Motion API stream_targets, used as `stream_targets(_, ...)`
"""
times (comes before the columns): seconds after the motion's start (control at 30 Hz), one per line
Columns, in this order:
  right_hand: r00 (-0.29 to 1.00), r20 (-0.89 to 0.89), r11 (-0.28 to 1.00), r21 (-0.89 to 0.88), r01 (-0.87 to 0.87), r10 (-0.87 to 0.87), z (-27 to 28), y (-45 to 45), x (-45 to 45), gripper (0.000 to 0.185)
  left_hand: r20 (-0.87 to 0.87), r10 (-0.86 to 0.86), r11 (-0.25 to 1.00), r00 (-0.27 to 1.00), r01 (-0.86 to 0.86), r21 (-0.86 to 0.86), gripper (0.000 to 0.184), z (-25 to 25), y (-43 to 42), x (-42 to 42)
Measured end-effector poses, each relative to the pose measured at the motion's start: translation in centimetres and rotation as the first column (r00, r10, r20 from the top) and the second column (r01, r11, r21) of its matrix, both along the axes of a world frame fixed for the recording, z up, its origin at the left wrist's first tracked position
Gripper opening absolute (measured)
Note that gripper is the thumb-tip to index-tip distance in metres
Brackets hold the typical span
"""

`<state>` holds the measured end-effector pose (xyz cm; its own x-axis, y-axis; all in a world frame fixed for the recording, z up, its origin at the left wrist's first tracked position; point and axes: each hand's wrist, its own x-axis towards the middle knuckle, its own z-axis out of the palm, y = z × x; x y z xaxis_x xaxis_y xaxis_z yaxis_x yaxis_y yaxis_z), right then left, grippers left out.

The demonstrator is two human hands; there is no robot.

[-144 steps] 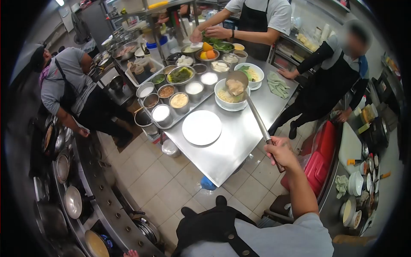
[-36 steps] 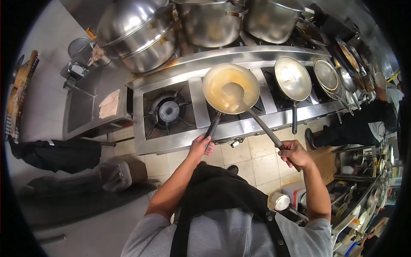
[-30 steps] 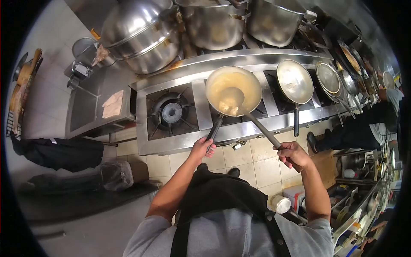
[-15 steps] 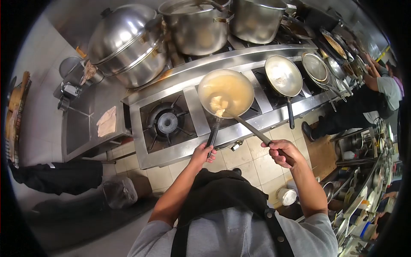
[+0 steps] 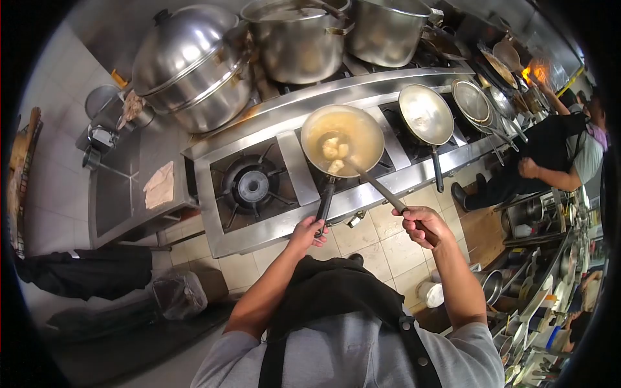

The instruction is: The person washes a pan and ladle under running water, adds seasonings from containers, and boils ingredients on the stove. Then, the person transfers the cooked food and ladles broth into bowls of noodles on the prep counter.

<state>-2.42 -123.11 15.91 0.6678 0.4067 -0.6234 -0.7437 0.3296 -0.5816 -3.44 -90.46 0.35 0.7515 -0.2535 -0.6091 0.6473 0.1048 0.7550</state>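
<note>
My left hand is closed around the black handle of a frying pan on the stove. Cloudy yellowish liquid fills the pan. In my right hand is the long handle of a ladle, which slants over the pan's near rim. Its bowl lies low in the liquid, mostly hidden under pale, soft-looking lumps. Another lump rests near the pan's front edge. What food the lumps are I cannot tell.
An unlit burner is left of the pan. To the right are a second pan and a strainer. Large pots line the back. A co-worker stands at far right near a flame. A cloth lies at left.
The ladle and lumps have shifted slightly within the pan, and my right hand has moved a little. At far right, a flame has appeared and the co-worker has changed posture.
</note>
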Motion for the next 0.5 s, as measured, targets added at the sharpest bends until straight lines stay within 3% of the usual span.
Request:
stream_targets(0.03, 1.000, -0.001, 1.000, -0.001, -0.002, 0.002, 0.1, -0.1, 0.2, 0.023, 0.001, 0.002, 1.000, 1.000, -0.002, 0.001, 0.026, -0.2, 0.0, -0.1)
stream_targets(0.13, 0.979, 0.150, 0.954, -0.286, -0.090, 0.137, 0.2, -0.9, 0.9, 0.023, 0.010, 0.036, 0.999, 0.999, -0.035, -0.012, 0.029, -0.7, 0.1, -0.3)
stream_targets(0.27, 0.942, 0.223, 0.886, -0.445, -0.130, 0.251, -0.5, -3.4, 2.4, 0.020, -0.006, 0.044, 0.999, 0.999, -0.044, -0.028, 0.033, -1.2, 0.5, -0.6)
stream_targets(0.4, 0.877, 0.183, 0.745, -0.619, -0.247, 0.444, 0.1, -6.2, 4.0, 0.016, -0.007, 0.077, 0.997, 0.997, -0.077, -0.013, 0.039, -1.0, 0.6, -0.9)
stream_targets(0.5, 0.854, 0.183, 0.724, -0.631, -0.278, 0.487, 0.7, -7.2, 4.5, 0.014, -0.009, 0.106, 0.994, 0.994, -0.106, -0.008, 0.042, -1.3, 0.9, -1.3)
